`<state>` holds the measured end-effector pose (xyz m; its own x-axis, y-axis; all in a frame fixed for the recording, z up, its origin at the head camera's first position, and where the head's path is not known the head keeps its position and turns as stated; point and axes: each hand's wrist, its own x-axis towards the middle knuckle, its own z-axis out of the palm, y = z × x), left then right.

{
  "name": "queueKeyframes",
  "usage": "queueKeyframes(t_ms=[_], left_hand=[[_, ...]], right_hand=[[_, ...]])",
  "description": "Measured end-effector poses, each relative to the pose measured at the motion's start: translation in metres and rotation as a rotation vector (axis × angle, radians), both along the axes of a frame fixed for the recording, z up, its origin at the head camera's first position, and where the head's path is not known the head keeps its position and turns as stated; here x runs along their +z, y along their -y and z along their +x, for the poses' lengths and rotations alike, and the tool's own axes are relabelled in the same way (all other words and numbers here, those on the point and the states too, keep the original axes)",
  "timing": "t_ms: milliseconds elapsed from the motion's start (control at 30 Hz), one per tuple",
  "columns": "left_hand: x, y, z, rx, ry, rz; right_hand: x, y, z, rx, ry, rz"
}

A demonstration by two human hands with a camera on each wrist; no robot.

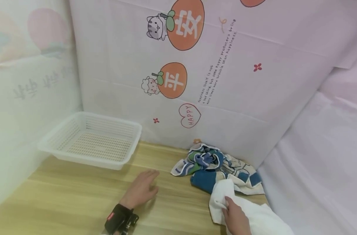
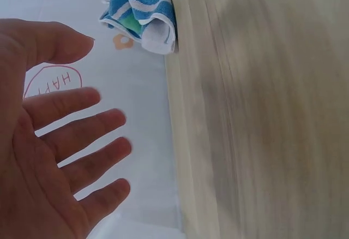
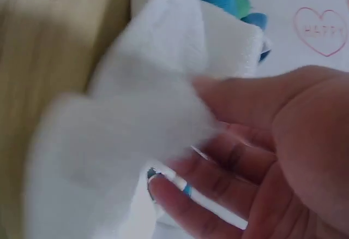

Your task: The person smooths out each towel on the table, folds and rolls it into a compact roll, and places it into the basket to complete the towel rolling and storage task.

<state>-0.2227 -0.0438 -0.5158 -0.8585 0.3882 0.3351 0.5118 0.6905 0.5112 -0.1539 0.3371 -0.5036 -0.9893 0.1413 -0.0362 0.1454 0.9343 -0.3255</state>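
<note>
Right of the basket (image 1: pixel 87 163), we pinch the white cloth (image 1: pixel 262 215) in our right hand (image 1: pixel 236 217); our left hand (image 1: pixel 141 189), nearer the basket, is empty with fingers apart. We judge this as the grasping step; the next move perhaps calls for a careful lift.

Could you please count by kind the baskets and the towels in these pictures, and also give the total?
Baskets: 1, the white plastic basket
Towels: 3, the white towel, the striped towel and the blue-and-beige towel
Total: 4
</note>
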Motion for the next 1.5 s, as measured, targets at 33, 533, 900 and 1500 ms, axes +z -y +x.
queueKeyframes(t_ms=[33, 533, 900, 1500], left_hand=[[0.001, 0.000, 0.000, -0.003, 0.003, -0.005], [0.018, -0.014, -0.003, -0.100, 0.132, 0.002], [0.002, -0.040, 0.008, -0.285, 0.165, 0.169], [0.052, -0.001, -0.031, -0.065, 0.092, 0.190]], right_hand=[[0.004, 0.002, 0.002, 0.008, -0.029, 0.005], [0.105, 0.082, -0.013, 0.352, -0.765, -0.106], [0.048, 0.167, -0.027, 0.554, -0.461, -0.250], [-0.005, 0.091, 0.002, 0.462, -0.019, -0.052]])
